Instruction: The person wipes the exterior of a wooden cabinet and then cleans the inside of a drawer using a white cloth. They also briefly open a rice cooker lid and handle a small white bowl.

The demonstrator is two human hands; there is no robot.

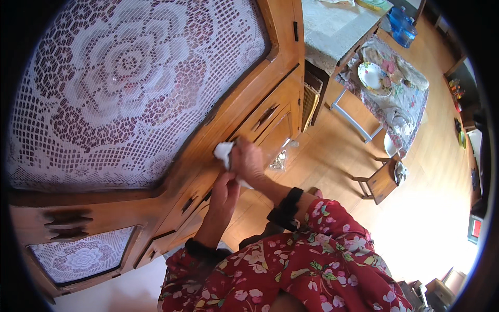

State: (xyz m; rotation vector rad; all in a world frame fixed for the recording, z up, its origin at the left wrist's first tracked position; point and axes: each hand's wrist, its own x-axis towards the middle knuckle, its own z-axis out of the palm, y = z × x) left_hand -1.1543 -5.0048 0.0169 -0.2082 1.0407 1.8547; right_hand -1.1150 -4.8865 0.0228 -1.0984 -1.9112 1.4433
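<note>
My right hand (248,159) is closed around a crumpled white cloth (225,150), close to the front of a wooden cabinet (183,156). Just below it, my left hand (226,191) has its fingertips at the cloth's lower part beside the right hand; the exact hold is hidden. A white lace panel (128,74) fills the large cabinet door on the left. Dark drawer handles (266,117) sit on the cabinet front to the right of the hands.
A clear bag of small items (278,160) lies beside the cabinet. A small wooden stool (382,182) stands on the floor at right. Beyond are a low table with a patterned cloth (417,113) and a plate (372,76), a covered counter (331,33) and blue water bottles (403,29).
</note>
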